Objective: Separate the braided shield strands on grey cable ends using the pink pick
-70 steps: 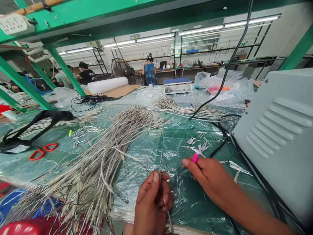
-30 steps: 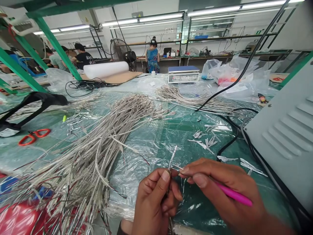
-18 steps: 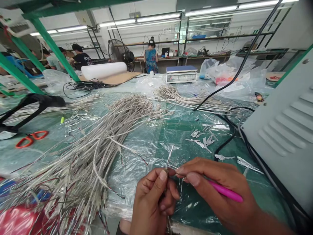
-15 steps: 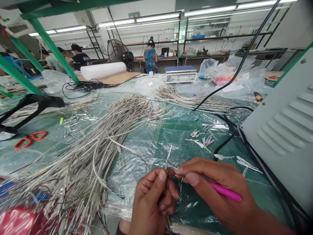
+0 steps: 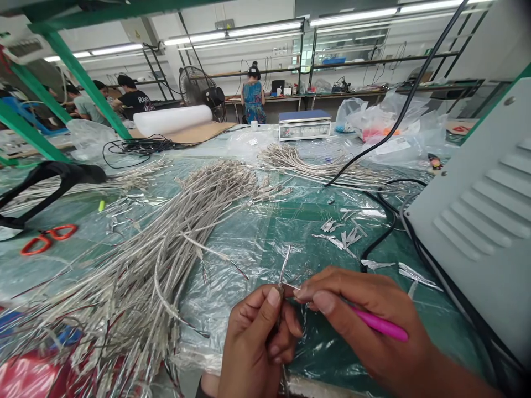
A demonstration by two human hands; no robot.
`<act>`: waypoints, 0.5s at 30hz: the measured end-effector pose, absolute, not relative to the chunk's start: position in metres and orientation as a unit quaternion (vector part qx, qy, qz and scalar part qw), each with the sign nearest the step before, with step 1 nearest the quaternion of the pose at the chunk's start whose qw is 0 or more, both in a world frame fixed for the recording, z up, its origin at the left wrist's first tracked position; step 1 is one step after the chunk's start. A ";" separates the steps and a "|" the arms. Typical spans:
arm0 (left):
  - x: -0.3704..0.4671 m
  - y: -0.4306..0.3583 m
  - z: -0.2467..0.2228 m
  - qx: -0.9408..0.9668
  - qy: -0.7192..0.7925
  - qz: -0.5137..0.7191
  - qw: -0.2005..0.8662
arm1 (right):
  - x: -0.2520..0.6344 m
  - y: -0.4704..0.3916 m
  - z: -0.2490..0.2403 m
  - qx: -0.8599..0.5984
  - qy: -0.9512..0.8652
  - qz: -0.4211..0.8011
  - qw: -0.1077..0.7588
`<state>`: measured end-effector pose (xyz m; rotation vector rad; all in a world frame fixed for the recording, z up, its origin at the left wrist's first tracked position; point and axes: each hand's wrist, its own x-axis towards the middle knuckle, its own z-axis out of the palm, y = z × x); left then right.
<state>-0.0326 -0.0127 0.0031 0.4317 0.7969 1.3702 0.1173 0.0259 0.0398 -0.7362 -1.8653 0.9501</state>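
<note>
Between thumb and fingers, my left hand (image 5: pixel 261 337) pinches a cable (image 5: pixel 285 264) whose foil-wrapped end sticks up above the fingertips. My right hand (image 5: pixel 365 315) is closed around a pink-handled tool (image 5: pixel 384 325), its thin metal tip meeting the cable beside my left thumb. What kind of tool it is, I cannot make out. Left of my hands lies a large bundle of pale braided cables (image 5: pixel 186 221), some with thin coloured wires showing at their ends. Scraps of silver foil (image 5: pixel 348 239) are scattered on the plastic-covered table beyond my right hand.
At right stands a grey vented machine (image 5: pixel 485 221), with black cables (image 5: pixel 384 237) running beside it. Orange-handled scissors (image 5: pixel 47 239) lie at left. Toward the back are a scale (image 5: pixel 305 128), a second cable bundle (image 5: pixel 298 160) and plastic bags (image 5: pixel 385 119). Several people sit or stand beyond.
The view has shifted very slightly. Both hands keep nearly the same pose, with the tool tip still at the cable.
</note>
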 end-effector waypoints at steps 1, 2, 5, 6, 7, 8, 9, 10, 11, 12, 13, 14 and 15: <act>-0.033 -0.012 0.003 0.192 0.356 0.610 0.682 | 0.117 0.026 0.040 -0.295 -0.753 0.383 0.446; -0.033 -0.012 0.003 0.191 0.356 0.609 0.683 | 0.118 0.026 0.040 -0.293 -0.754 0.383 0.446; -0.033 -0.012 0.004 0.190 0.355 0.606 0.686 | 0.118 0.026 0.042 -0.291 -0.753 0.384 0.447; -0.033 -0.012 0.004 0.191 0.355 0.606 0.686 | 0.118 0.026 0.042 -0.295 -0.751 0.388 0.446; -0.033 -0.013 0.004 0.193 0.356 0.605 0.686 | 0.118 0.026 0.043 -0.299 -0.747 0.392 0.446; -0.033 -0.013 0.003 0.196 0.356 0.604 0.685 | 0.118 0.026 0.043 -0.304 -0.744 0.396 0.445; -0.033 -0.013 0.003 0.199 0.357 0.604 0.684 | 0.117 0.026 0.043 -0.307 -0.741 0.400 0.443; -0.033 -0.014 0.003 0.202 0.357 0.604 0.683 | 0.117 0.026 0.043 -0.312 -0.739 0.403 0.441; -0.033 -0.014 0.003 0.206 0.359 0.604 0.681 | 0.117 0.026 0.042 -0.317 -0.737 0.407 0.438; -0.033 -0.014 0.002 0.210 0.362 0.603 0.679 | 0.117 0.026 0.042 -0.321 -0.735 0.411 0.433; -0.032 -0.015 0.002 0.215 0.367 0.603 0.675 | 0.117 0.026 0.041 -0.327 -0.735 0.415 0.426; -0.032 -0.015 0.002 0.220 0.375 0.602 0.670 | 0.117 0.026 0.040 -0.333 -0.733 0.420 0.418; -0.031 -0.015 0.002 0.225 0.385 0.601 0.663 | 0.116 0.026 0.040 -0.339 -0.731 0.425 0.412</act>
